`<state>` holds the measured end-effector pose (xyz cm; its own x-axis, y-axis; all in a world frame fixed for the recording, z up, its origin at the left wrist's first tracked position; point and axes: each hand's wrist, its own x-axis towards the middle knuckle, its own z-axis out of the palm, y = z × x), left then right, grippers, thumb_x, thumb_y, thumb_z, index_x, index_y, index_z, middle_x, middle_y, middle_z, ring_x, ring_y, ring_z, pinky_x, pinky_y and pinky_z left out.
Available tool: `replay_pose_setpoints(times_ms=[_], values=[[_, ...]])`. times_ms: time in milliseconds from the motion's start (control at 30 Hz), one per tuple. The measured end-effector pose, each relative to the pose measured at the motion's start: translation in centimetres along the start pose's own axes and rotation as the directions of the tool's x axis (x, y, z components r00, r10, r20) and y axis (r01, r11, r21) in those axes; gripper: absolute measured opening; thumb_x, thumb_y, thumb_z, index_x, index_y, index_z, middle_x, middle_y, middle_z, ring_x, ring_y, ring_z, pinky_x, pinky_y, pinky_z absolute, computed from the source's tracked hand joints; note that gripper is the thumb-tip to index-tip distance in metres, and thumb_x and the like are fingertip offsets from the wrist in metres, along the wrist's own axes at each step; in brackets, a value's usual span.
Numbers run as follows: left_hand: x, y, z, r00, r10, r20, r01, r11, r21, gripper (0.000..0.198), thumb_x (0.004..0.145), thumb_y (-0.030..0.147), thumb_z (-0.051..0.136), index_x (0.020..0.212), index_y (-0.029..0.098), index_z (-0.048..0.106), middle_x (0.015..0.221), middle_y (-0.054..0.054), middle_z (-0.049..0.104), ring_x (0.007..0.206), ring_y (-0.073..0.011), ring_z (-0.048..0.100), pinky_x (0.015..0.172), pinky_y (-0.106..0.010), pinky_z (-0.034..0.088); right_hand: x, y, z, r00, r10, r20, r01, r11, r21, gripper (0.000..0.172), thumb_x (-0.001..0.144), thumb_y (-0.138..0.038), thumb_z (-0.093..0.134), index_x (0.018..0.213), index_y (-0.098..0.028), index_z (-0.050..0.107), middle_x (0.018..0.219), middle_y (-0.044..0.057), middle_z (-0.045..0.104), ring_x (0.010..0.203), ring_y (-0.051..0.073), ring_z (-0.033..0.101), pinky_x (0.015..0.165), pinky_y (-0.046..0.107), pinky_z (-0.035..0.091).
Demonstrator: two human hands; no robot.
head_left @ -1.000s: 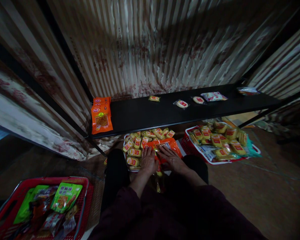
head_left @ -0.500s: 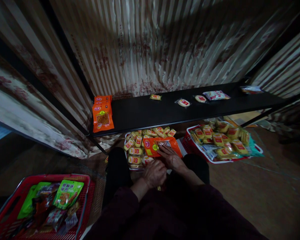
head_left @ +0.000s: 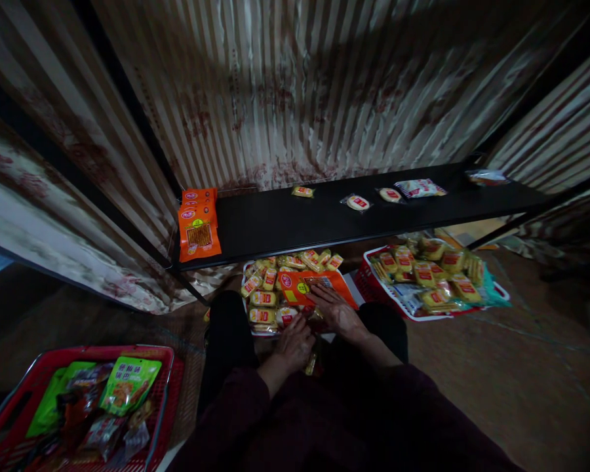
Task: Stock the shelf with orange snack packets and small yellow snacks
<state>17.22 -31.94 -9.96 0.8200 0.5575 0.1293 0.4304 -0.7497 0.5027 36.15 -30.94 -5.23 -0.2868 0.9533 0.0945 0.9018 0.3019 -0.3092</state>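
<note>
My right hand (head_left: 341, 316) lies palm down with its fingers stretched over an orange snack bag (head_left: 294, 293). The bag rests on a basket of small yellow wrapped snacks (head_left: 263, 299) between my knees. At the near rim of that basket, my left hand (head_left: 294, 344) is closed, its fingertips beside the near packets. A small wrapped snack (head_left: 311, 364) shows at the thumb side of the left hand and seems held in it; the palm is hidden. Dim light blurs the detail around both hands.
A black shelf (head_left: 270, 223) carries orange bags (head_left: 198, 226) at its left end and several small packets. A red basket (head_left: 373, 288) heaped with wrapped snacks stands right; another red basket (head_left: 170, 393) with green pouches (head_left: 129, 385) stands lower left. Striped curtain (head_left: 285, 85) hangs behind.
My left hand has shifted slightly left, its fingers now reaching forward to the packets at the basket's near rim. The right hand stays on the orange bag. The view has moved slightly.
</note>
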Motion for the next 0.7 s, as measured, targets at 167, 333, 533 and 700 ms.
replay_pose_setpoints(times_ms=[167, 333, 533, 700], values=[[0.8, 0.2, -0.5, 0.984, -0.168, -0.060, 0.169, 0.986, -0.003, 0.029, 0.077, 0.012, 0.047, 0.100, 0.013, 0.065, 0.104, -0.015, 0.065, 0.114, -0.0255, 0.054, 0.112, -0.045, 0.031, 0.8, -2.0, -1.7, 0.998, -0.032, -0.049, 0.032, 0.999, 0.003, 0.050, 0.080, -0.008, 0.046, 0.128, -0.022, 0.056, 0.135, 0.008, 0.054, 0.130, 0.023, 0.045, 0.109, 0.043, 0.036], [2.5, 0.5, -2.4, 0.897, -0.395, -0.200, 0.358, 0.913, -0.197, 0.044, 0.071, 0.004, 0.045, 0.113, 0.012, 0.059, 0.118, -0.015, 0.061, 0.118, -0.0245, 0.051, 0.108, -0.043, 0.037, 2.0, -4.5, -4.2, 0.997, -0.046, -0.069, 0.049, 0.998, 0.030, 0.053, 0.080, -0.007, 0.044, 0.129, -0.024, 0.055, 0.130, 0.006, 0.059, 0.120, 0.021, 0.055, 0.105, 0.041, 0.043], [3.7, 0.5, -4.2, 0.724, -0.606, -0.330, 0.424, 0.768, -0.481, 0.035, 0.081, 0.010, 0.040, 0.113, 0.013, 0.055, 0.115, -0.014, 0.062, 0.114, -0.0204, 0.055, 0.103, -0.037, 0.042, 3.1, -4.8, -5.9, 0.985, 0.087, -0.147, -0.068, 0.989, 0.128, 0.044, 0.088, -0.015, 0.037, 0.127, -0.020, 0.056, 0.122, 0.007, 0.064, 0.108, 0.022, 0.063, 0.094, 0.036, 0.050], [4.4, -0.1, -4.8, 0.545, -0.776, -0.317, 0.461, 0.593, -0.660, 0.030, 0.083, 0.016, 0.043, 0.111, 0.016, 0.054, 0.116, -0.011, 0.063, 0.111, -0.0194, 0.057, 0.100, -0.036, 0.043, 4.0, -3.9, -5.6, 0.910, 0.275, -0.311, -0.156, 0.921, 0.358, 0.040, 0.092, -0.036, 0.037, 0.119, -0.019, 0.062, 0.115, 0.008, 0.068, 0.105, 0.023, 0.064, 0.093, 0.036, 0.051]])
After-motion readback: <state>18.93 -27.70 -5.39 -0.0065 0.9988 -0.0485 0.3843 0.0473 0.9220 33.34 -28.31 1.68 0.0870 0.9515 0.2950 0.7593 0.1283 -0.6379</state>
